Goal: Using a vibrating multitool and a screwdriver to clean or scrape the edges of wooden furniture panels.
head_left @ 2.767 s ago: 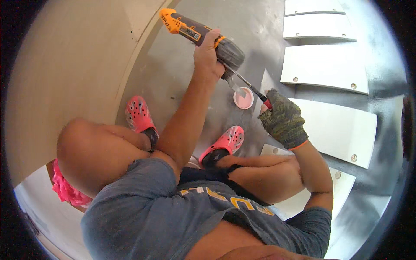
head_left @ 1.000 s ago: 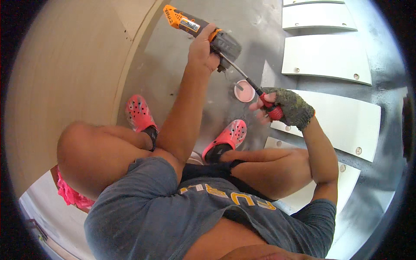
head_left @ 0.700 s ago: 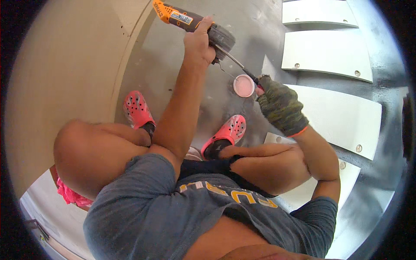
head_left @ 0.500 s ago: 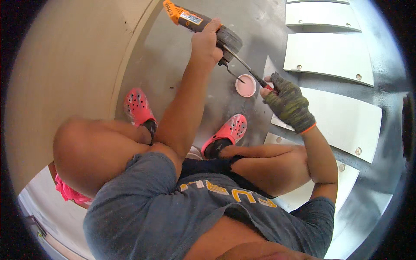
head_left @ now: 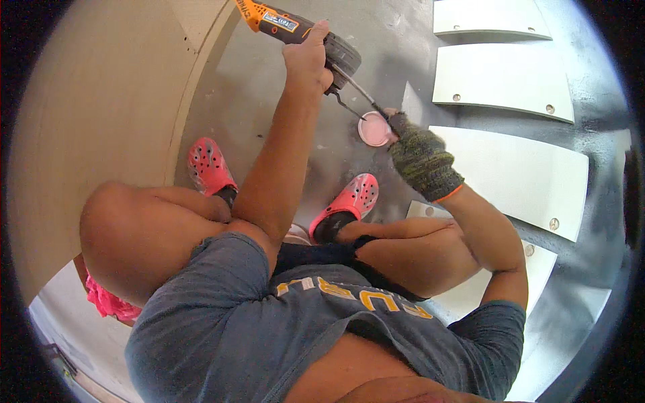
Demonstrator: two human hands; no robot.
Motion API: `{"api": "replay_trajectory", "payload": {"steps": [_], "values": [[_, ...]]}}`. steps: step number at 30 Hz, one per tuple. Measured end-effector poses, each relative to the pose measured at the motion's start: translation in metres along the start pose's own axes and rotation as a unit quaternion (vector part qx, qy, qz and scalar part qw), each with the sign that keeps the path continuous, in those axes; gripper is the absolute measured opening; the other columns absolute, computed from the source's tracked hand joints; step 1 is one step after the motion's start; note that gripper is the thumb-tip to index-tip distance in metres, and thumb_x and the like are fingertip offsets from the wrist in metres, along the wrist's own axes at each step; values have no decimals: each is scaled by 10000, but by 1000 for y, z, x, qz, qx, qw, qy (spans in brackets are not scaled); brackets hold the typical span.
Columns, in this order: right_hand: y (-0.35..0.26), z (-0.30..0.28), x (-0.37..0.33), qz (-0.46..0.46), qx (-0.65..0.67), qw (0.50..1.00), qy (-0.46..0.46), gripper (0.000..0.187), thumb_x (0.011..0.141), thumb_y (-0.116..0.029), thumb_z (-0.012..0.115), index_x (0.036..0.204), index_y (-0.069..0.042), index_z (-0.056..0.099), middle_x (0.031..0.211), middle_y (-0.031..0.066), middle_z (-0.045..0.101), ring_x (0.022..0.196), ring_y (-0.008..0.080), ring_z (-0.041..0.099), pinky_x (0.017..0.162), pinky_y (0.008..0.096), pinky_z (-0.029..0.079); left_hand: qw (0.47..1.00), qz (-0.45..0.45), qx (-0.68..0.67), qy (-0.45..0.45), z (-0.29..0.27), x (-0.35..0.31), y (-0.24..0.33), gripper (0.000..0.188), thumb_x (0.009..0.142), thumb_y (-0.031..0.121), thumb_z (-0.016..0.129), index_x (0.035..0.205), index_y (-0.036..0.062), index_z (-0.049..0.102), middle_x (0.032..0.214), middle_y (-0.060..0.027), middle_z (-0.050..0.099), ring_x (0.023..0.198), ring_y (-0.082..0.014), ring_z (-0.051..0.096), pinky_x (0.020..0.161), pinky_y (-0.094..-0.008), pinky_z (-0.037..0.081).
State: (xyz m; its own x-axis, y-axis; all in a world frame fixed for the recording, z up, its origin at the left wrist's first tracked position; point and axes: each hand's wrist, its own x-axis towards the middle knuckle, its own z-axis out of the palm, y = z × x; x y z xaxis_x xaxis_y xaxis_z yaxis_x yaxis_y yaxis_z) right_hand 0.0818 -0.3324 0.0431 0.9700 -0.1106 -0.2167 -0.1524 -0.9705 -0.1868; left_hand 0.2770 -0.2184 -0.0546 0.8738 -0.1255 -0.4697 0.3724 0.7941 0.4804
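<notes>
An orange-and-black power tool, shaped like an angle grinder [head_left: 281,21], is held out ahead in my bare left hand [head_left: 308,62], fingers wrapped round its dark body near the wide head. From that head a thin bent metal piece [head_left: 348,106] sticks out over a small round tub [head_left: 373,129] of pink stuff on the floor. My right hand [head_left: 423,154] wears a grey-green fingerless glove with an orange cuff. It is closed on a screwdriver-like tool with a long metal shaft [head_left: 359,87], whose tip meets the tool's head. Fingers hide most of the handle.
Several curved white panels [head_left: 504,77] with round fittings lie in a row on the grey floor [head_left: 265,107] at my right. A beige board [head_left: 101,107] stands along the left. My pink clogs [head_left: 209,164] are below the tool, either side of my left forearm.
Both hands and their tools have shifted a little up and left in view. My right hand has come closer to the power tool and now covers part of the tub.
</notes>
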Motion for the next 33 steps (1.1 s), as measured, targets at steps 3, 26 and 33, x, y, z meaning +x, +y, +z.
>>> {"api": "replay_trajectory", "payload": {"steps": [3,26,33], "values": [[15,-20,9,-119,-71,982,130,301,898,-238,560,1179,-130,573,887,199,652,810,413,626,714,508,484,999,-11,41,5,4,-5,7,280,821,127,757,1003,24,571,879,-42,593,753,-177,592,684,-410,543],[22,-18,4,-152,5,973,175,304,898,-234,565,1137,-58,626,948,165,666,834,366,646,753,467,515,993,-103,-23,-51,-12,17,11,308,880,136,679,1122,11,534,968,-73,603,814,-241,640,716,-442,566],[52,-20,32,49,404,863,-299,274,921,-300,626,992,-35,627,901,114,678,818,199,654,703,309,528,991,-107,-39,-73,-20,20,1,166,939,193,606,1013,48,578,899,-76,645,833,-257,650,808,-434,544]]}}
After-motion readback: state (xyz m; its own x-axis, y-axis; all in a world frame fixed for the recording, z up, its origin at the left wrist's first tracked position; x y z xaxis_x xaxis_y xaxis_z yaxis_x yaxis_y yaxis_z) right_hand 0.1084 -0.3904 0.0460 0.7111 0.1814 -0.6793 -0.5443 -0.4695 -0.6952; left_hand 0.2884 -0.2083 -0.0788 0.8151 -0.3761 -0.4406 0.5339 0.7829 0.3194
